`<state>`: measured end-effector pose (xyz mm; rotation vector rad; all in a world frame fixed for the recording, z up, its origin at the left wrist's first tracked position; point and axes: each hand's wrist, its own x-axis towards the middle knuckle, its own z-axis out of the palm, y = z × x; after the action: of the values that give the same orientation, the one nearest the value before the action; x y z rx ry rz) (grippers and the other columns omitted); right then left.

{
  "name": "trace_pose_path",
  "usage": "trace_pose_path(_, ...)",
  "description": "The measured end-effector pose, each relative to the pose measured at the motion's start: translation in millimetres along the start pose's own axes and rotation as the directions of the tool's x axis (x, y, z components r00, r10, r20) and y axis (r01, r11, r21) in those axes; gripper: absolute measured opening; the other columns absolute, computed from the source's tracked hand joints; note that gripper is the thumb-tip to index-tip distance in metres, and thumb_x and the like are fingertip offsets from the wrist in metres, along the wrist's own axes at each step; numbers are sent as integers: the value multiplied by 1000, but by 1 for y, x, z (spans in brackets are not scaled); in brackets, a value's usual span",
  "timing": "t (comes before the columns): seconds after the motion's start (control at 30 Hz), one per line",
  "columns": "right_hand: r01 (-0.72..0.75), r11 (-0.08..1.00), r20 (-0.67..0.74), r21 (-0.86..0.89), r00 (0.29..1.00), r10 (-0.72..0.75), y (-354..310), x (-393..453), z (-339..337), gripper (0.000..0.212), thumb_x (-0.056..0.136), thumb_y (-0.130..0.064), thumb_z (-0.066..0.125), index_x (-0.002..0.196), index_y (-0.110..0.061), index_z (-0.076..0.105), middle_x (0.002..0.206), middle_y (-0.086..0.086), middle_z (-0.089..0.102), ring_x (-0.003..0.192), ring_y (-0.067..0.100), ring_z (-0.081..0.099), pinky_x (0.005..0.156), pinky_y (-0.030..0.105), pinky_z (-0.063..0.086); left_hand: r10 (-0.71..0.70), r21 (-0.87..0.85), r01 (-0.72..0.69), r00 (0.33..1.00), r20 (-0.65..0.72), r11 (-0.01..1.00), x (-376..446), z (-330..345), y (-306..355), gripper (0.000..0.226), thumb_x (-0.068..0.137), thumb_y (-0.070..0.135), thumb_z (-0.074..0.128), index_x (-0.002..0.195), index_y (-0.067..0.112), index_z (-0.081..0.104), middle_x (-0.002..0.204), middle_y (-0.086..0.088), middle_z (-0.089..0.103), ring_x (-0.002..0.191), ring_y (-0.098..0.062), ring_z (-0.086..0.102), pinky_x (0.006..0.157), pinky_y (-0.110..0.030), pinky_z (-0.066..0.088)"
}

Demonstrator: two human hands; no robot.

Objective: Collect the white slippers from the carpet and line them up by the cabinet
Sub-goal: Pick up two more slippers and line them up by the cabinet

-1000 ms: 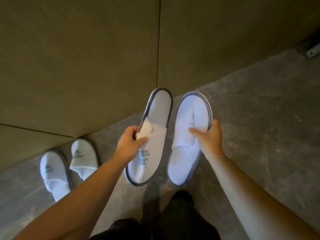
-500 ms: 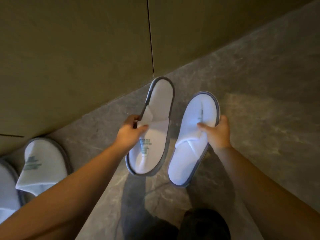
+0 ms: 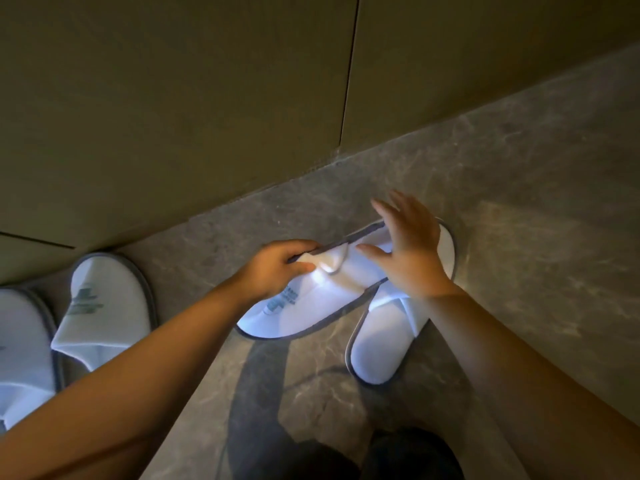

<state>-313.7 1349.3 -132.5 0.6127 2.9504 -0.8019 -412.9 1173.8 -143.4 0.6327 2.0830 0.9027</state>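
Note:
My left hand [image 3: 277,265] grips the edge of a white slipper with a grey rim and green logo [image 3: 304,310], tilted low over the floor. A second white slipper [image 3: 381,344] lies flat on the floor to its right, partly under the first one. My right hand [image 3: 412,247] hovers over this second slipper with fingers spread, holding nothing. Two more white slippers [image 3: 100,306] [image 3: 20,344] stand side by side at the left, against the brown cabinet [image 3: 173,116].
The grey marbled floor [image 3: 519,202] runs along the cabinet's base from lower left to upper right. My dark trouser legs [image 3: 398,455] show at the bottom edge.
Both hands have dropped toward the floor near the cabinet. My right hand has let go of its slipper, which now lies on the floor. The left slipper has tilted sideways over it.

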Motion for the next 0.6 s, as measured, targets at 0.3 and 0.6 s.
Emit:
trace_pose_path(0.3, -54, 994, 114, 94, 993, 43, -11, -15, 7, 22, 83, -19, 59, 99, -4, 61, 100, 16, 64, 92, 28, 57, 74, 22, 33, -84, 54, 116, 910, -406, 992, -18, -26, -24, 43, 76, 17, 67, 118, 13, 57, 127, -11, 58, 119, -27, 50, 92, -19, 33)
trace_pose_path(0.6, -438, 818, 363, 372, 880, 306, -53, -44, 86, 10, 85, -12, 55, 84, -10, 45, 76, 6, 49, 78, 22, 46, 61, 22, 31, -312, -94, 327, 717, -623, 940, -113, -17, -94, 81, 71, 26, 72, 138, 17, 27, 150, -11, 24, 139, -31, 19, 111, -44, 20)
